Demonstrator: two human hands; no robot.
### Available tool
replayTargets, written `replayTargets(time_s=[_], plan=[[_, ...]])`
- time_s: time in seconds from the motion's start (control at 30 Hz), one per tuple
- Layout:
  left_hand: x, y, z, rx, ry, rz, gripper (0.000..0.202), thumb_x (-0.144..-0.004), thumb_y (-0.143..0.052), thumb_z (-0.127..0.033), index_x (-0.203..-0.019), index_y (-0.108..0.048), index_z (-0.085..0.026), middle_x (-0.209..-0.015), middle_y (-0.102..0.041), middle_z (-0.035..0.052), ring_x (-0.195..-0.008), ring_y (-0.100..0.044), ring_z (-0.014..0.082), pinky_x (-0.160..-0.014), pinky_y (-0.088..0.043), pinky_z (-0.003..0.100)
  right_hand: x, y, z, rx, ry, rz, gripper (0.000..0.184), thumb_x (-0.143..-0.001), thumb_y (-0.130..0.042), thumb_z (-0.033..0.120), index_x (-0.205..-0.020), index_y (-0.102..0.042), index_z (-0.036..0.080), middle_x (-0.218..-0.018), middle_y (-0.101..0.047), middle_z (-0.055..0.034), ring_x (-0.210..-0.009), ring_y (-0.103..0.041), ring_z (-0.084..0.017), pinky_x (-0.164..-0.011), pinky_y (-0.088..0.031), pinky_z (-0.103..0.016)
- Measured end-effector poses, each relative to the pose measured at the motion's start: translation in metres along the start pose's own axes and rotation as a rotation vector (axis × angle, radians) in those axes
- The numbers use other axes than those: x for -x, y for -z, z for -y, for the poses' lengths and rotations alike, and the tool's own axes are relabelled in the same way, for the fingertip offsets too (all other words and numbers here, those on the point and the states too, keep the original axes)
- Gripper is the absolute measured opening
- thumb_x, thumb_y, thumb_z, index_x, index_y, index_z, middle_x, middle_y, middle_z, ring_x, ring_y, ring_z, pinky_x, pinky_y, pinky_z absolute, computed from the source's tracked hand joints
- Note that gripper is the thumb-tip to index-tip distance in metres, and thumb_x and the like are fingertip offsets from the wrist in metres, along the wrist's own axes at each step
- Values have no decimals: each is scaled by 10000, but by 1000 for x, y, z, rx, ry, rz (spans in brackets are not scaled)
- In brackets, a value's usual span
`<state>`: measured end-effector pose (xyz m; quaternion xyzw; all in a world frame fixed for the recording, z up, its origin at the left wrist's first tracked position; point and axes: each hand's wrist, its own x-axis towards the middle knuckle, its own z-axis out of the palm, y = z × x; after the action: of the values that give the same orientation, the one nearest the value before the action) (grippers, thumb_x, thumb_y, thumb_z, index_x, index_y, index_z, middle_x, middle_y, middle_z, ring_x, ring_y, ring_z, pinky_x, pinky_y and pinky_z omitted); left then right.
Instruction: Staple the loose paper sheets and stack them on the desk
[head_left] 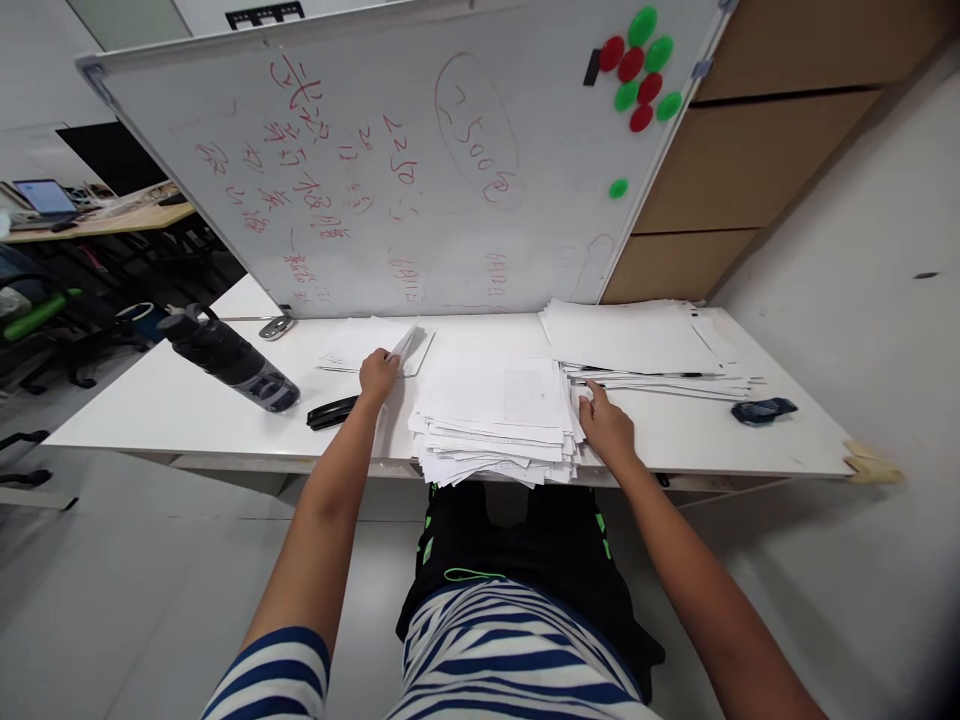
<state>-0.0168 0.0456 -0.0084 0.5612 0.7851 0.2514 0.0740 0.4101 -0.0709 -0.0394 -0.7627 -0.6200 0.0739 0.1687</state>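
My left hand (pixel 377 376) is closed on a few white sheets (pixel 375 347) lying on the left part of the white table (pixel 172 405); their right edge is lifted a little. My right hand (pixel 606 424) rests at the right edge of the thick middle paper stack (pixel 495 415), fingers curled, index finger touching the bottom of the right paper stack (pixel 637 345). Whether it holds a sheet is unclear. A black stapler (pixel 332 412) lies just left of my left wrist.
A dark water bottle (pixel 229 358) lies on its side at the table's left. A large whiteboard (pixel 405 160) with red writing and coloured magnets leans behind the table. A small dark object (pixel 763 410) sits at the right. A desk with a laptop (pixel 45 197) stands far left.
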Motion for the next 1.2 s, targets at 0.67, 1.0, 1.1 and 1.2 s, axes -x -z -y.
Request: replayTargets(time_s=[0.67,1.0,1.1,1.2], plan=[[67,59,-108,347,-614,-255,205,-882,-606,-385,-760,-583,-221,-788,-654,-5,-790,-590,171,-1083,-316,390,3,5,1,-246,15,-51,505,-974,-366,451,-1366,-559,199,-744,-669,-46,-728,-606,-219,-668,-403,-289],[125,87,-146,933,-398,-151,300,-760,-732,-483,-754,-616,-206,-715,-590,-17,-721,-558,141,-687,-448,262,27,55,57,-1320,68,-109,776,-821,-632,570,-1492,-343,310,-1470,-481,-92,-1277,-519,-231,-988,-490,-395],[125,67,-135,965,-271,-54,339,-757,-730,-511,-736,-605,-197,-660,-561,-20,-654,-529,129,-616,-423,253,9,58,71,-1523,23,92,697,-768,-693,584,-1355,-517,253,-1341,-612,-90,-1222,-579,-247,-992,-504,-409],[124,55,-118,1039,-166,109,349,-763,-721,-522,-800,-629,-188,-710,-610,-3,-687,-571,140,-642,-456,263,-2,58,77,-1578,-1,115,558,-689,-788,518,-1118,-662,183,-1171,-707,-96,-1098,-648,-271,-943,-533,-403]])
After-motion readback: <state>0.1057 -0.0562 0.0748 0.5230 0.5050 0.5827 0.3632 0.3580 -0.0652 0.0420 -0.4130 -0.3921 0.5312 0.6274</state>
